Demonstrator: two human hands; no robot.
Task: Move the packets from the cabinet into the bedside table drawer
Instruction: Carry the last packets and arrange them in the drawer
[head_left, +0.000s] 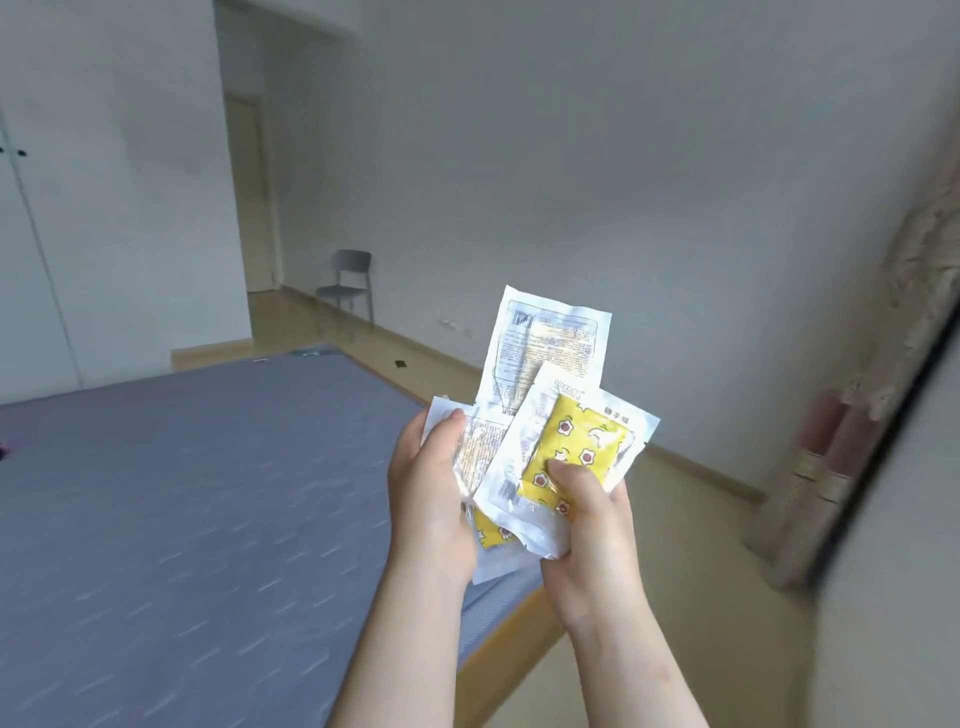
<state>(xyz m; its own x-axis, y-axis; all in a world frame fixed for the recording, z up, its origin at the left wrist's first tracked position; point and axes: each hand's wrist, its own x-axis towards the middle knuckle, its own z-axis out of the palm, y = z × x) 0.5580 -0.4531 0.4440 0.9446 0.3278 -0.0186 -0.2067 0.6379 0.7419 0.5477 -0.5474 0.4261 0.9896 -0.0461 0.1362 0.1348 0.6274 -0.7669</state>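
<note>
The left grip and right grip are both clasping the clear plastic, yellow-printed packets. Their long axes are fanning upward, away from both grips.

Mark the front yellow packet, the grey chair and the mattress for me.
yellow packet (582, 441): head view, middle of its yellow patterned pouch.
grey chair (352, 260): head view, on its backrest.
mattress (208, 493): head view, on its bare grey top.

Head-worn view, forward and down
</note>
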